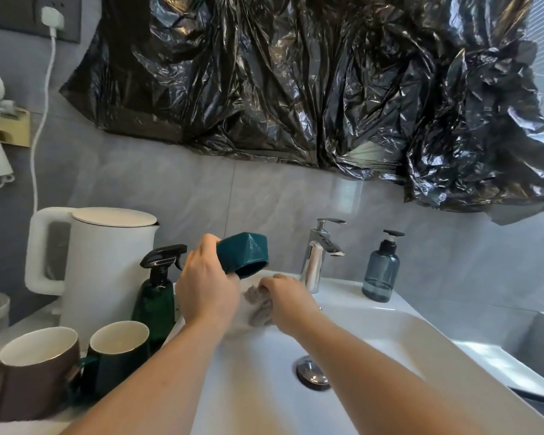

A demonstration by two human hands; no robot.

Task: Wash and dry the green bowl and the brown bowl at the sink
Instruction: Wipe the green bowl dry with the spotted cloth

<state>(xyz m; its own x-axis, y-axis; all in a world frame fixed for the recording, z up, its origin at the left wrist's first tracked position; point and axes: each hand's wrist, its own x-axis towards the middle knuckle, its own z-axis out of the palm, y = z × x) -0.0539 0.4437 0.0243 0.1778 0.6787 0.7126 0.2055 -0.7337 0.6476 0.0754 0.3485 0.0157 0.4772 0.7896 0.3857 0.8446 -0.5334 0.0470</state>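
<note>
Head cam: left hand (206, 288) grips green bowl (244, 254) tilted over sink (374, 328); right hand (288, 298) clutches grey cloth (258, 304).

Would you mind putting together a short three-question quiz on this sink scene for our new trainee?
1. True or false: the left hand holds the green bowl tipped on its side above the sink.
2. What does the right hand grip?
A. the soap bottle
B. a grey cloth
C. the faucet
3. Fill in: the white kettle stands behind the dark green ____ bottle.

Key:
1. True.
2. B; soap bottle and faucet stand untouched.
3. Spray.
</note>
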